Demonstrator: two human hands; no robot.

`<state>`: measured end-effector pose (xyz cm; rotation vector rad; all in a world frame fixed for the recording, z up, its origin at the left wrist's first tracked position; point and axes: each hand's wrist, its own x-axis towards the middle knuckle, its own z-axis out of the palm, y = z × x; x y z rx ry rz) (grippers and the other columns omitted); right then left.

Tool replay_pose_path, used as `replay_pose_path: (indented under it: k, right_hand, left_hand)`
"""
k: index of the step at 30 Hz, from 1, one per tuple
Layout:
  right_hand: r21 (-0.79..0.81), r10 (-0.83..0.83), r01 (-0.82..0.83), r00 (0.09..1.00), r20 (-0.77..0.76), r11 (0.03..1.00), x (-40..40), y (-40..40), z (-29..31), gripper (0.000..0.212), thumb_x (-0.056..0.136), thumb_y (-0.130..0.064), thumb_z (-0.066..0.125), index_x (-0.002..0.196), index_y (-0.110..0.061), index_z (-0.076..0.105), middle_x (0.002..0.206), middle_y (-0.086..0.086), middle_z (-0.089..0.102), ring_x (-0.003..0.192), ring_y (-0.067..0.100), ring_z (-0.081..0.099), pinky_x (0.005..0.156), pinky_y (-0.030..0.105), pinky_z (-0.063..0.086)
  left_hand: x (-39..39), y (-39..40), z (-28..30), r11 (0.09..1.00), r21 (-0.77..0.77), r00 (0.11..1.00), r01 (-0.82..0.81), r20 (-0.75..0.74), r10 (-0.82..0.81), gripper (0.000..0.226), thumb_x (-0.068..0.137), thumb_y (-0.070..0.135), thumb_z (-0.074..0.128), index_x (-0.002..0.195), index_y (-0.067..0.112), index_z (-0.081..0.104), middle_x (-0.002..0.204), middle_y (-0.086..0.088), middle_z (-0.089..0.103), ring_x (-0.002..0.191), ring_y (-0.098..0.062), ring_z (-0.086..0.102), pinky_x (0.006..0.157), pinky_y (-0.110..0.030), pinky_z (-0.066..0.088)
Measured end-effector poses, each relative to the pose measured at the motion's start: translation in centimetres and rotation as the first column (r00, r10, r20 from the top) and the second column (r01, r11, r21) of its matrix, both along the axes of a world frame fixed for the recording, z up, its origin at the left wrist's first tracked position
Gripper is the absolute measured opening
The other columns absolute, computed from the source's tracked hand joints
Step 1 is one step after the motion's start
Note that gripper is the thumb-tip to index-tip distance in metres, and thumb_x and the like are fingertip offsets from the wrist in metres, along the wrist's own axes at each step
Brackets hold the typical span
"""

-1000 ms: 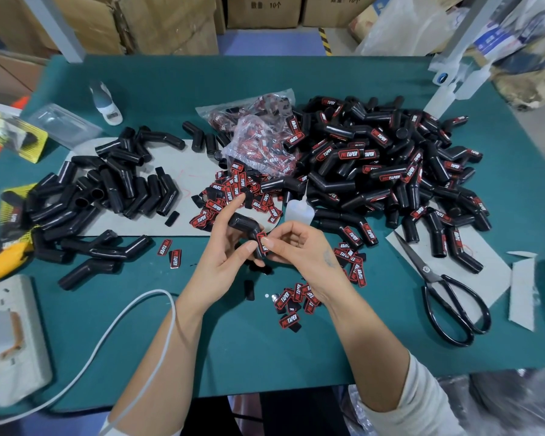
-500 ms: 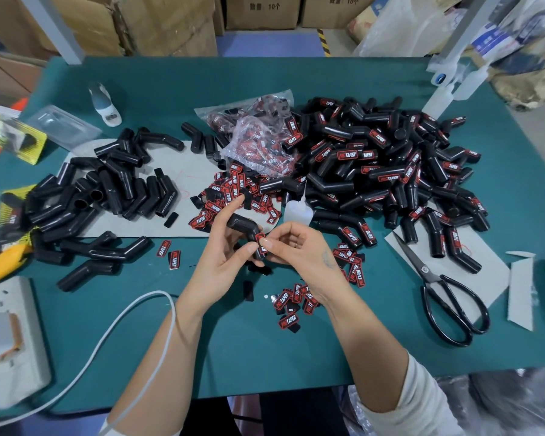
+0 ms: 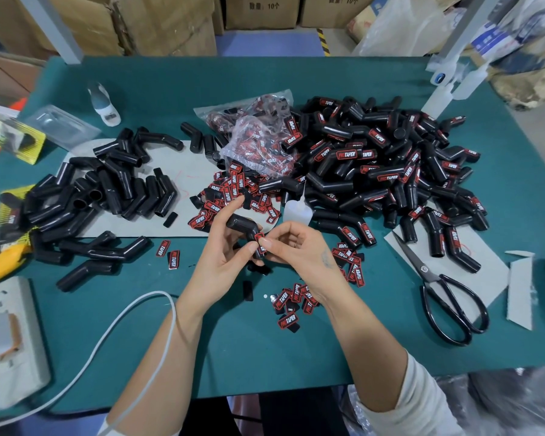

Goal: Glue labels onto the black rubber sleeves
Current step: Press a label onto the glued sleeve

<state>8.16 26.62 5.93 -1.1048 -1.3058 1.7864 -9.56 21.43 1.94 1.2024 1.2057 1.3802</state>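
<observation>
Sleeve (image 3: 243,226) between both hands, label (image 3: 260,238) seemingly pinched.

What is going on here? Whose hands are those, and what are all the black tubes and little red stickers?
There is no machine here. A camera on a person's head looks down at a green table. The left hand holds one bent black rubber sleeve. The right hand pinches a small red label against it. On the right lies a big pile of sleeves with labels; on the left, plain sleeves. Loose labels, a small glue bottle and scissors lie nearby.
</observation>
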Motion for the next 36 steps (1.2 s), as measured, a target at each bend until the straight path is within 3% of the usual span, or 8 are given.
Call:
replay_pose_path:
  k: [4,9,16,27,30,33,36]
  right_hand:
    - [0.001,-0.002,0.002,1.0,-0.005,1.0,0.1,0.0,-0.1,0.009,0.089,-0.01,0.081,0.086,-0.014,0.074,0.082,-0.005,0.071,0.084,0.01,0.065,0.083,0.031,0.062]
    - [0.001,0.004,-0.004,1.0,-0.02,1.0,0.0,0.0,-0.2,0.013,0.089,-0.011,0.082,0.082,-0.02,0.075,0.083,-0.006,0.072,0.086,0.011,0.066,0.085,0.031,0.062]
    - [0.016,0.018,-0.018,1.0,-0.001,1.0,0.1,0.1,-0.2,0.015,0.089,-0.015,0.083,0.082,-0.027,0.077,0.087,-0.005,0.075,0.09,0.013,0.068,0.088,0.037,0.063]
    - [0.039,0.014,-0.015,1.0,0.018,0.999,0.1,0.0,-0.2,0.013,0.089,-0.018,0.083,0.083,-0.028,0.076,0.088,-0.004,0.075,0.09,0.013,0.068,0.09,0.043,0.062]
    - [0.059,-0.007,0.006,1.0,0.006,0.998,0.1,0.0,-0.3,0.012,0.089,-0.017,0.082,0.09,-0.025,0.074,0.09,-0.003,0.073,0.093,0.014,0.066,0.088,0.042,0.063]
    - [0.04,-0.053,0.054,0.998,-0.026,0.998,0.3,0.0,-0.4,0.014,0.09,-0.017,0.082,0.094,-0.021,0.069,0.093,0.001,0.068,0.096,0.014,0.065,0.085,0.037,0.063]
    - [0.055,-0.047,0.047,0.999,-0.012,0.997,0.2,-0.1,-0.5,0.012,0.092,-0.02,0.08,0.096,-0.019,0.068,0.094,-0.005,0.068,0.098,0.01,0.064,0.088,0.039,0.062]
  left_hand:
    - [-0.1,0.0,-0.1,1.0,-0.02,1.0,0.002,-0.018,-0.003,0.072,0.101,0.009,0.065,0.158,0.043,0.036,0.126,-0.01,0.063,0.109,-0.029,0.063,0.095,-0.052,0.056]
    - [-0.1,0.0,0.0,1.0,-0.018,1.0,0.001,0.001,-0.001,0.072,0.101,0.009,0.065,0.158,0.042,0.037,0.124,-0.008,0.063,0.109,-0.026,0.063,0.087,-0.038,0.059]
    - [0.0,0.1,0.1,1.0,-0.015,1.0,0.01,0.019,-0.009,0.071,0.102,0.007,0.065,0.157,0.042,0.038,0.12,-0.007,0.065,0.106,-0.026,0.064,0.081,-0.035,0.061]
    - [0.1,0.0,0.0,0.999,-0.021,0.998,-0.038,-0.047,0.037,0.072,0.101,0.011,0.068,0.158,0.042,0.037,0.128,-0.012,0.062,0.111,-0.024,0.064,0.1,-0.052,0.056]
    - [0.4,0.0,0.3,0.997,-0.02,0.997,-0.071,0.01,0.071,0.072,0.099,0.017,0.07,0.158,0.043,0.037,0.13,-0.016,0.062,0.113,-0.024,0.063,0.105,-0.058,0.053]
    - [0.8,0.1,0.8,0.992,-0.029,0.975,-0.121,0.185,0.124,0.077,0.095,0.016,0.073,0.158,0.044,0.037,0.125,-0.015,0.065,0.118,-0.031,0.065,0.103,-0.062,0.055]
    - [1.2,0.1,1.2,0.988,-0.023,0.932,-0.155,0.328,0.154,0.077,0.097,0.005,0.07,0.158,0.039,0.036,0.125,-0.011,0.067,0.12,-0.033,0.068,0.096,-0.052,0.059]
